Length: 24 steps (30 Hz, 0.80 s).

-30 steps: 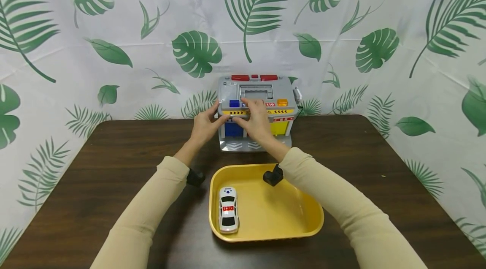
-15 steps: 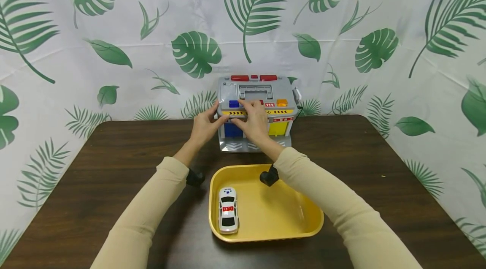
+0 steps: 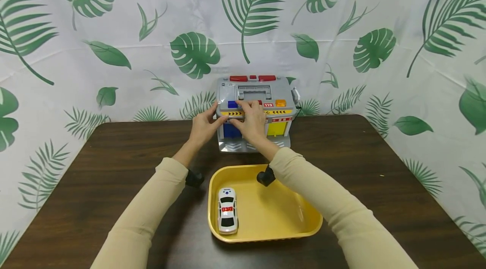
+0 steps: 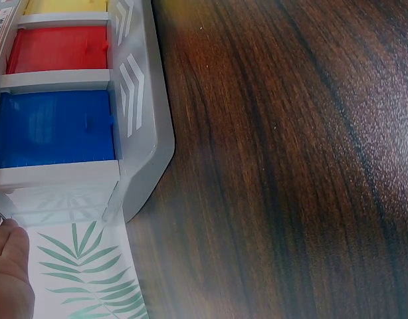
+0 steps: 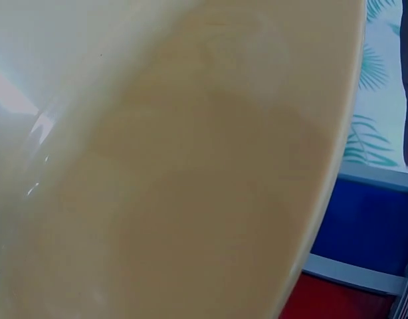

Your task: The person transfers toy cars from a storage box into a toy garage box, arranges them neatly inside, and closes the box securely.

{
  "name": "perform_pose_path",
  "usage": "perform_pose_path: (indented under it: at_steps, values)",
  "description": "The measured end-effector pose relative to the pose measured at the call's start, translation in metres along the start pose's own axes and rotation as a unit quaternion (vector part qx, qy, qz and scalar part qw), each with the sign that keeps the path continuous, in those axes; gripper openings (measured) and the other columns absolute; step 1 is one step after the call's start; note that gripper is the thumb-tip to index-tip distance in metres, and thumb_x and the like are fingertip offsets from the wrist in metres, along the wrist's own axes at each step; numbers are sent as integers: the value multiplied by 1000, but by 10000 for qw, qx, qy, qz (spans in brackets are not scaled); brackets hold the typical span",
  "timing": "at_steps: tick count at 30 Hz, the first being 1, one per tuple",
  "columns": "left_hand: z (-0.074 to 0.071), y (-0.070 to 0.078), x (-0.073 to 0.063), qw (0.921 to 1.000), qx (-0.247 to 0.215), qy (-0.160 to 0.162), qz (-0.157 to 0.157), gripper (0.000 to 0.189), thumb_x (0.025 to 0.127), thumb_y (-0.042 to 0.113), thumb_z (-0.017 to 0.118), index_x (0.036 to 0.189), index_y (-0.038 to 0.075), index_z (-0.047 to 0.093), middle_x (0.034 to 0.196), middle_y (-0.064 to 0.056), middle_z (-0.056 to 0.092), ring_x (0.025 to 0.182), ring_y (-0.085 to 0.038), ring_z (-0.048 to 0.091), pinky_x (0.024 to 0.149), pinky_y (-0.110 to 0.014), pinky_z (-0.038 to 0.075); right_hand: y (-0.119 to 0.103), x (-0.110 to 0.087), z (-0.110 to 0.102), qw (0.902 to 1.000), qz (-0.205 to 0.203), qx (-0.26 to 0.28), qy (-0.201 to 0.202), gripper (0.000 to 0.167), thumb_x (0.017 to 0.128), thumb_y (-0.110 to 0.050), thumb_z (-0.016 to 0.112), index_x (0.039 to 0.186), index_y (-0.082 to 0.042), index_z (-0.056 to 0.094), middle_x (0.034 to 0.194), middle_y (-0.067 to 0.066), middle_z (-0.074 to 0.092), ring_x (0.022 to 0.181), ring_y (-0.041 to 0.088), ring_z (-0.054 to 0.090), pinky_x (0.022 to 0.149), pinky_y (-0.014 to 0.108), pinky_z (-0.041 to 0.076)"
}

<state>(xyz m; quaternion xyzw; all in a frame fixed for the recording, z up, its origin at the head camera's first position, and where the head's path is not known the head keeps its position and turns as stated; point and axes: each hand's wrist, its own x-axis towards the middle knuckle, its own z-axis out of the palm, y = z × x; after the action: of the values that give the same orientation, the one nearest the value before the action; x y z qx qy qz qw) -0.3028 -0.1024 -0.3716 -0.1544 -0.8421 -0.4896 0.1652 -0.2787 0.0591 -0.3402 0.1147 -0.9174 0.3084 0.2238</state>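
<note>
At the back of the table stands a grey toy garage with blue, red and yellow doors, all down. My left hand holds its front left corner, thumb along the front edge and fingers against the side. The left wrist view shows a bit of that hand by the garage's side. My right hand is at the roof's front edge, index fingertip at the blue button, thumb lower in front. Whether the button is pressed cannot be seen. The right wrist view shows no hand.
A yellow tray lies in front of the garage, below my right forearm. A white toy police car sits along its left side. Behind the garage hangs a leaf-patterned cloth. The table is dark wood.
My right hand has shifted left along the roof's front edge to the blue button. My left hand keeps its hold on the corner. The view has shifted slightly.
</note>
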Motion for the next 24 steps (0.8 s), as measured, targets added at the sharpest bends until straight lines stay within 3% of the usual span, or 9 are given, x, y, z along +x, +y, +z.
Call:
perform_pose_path:
  at_steps: [5, 24]
  values:
    - [1, -1, 0, 9999, 95, 15, -40, 64, 86, 29, 69, 139, 4, 43, 134, -16, 50, 101, -28, 65, 80, -37, 56, 0, 0, 2, 9998, -120, -62, 169, 53, 79, -28, 77, 127, -12, 59, 117, 13, 52, 105, 28, 46, 89, 42, 37]
    - [0, -1, 0, 10000, 59, 43, -9, 64, 85, 28, 70, 138, 3, 44, 135, -15, 48, 100, -28, 65, 81, -38, 55, -1, 0, 6, 9996, 9, -114, 276, 49, 79, -28, 76, 124, -14, 61, 116, 9, 52, 101, 26, 45, 84, 39, 37]
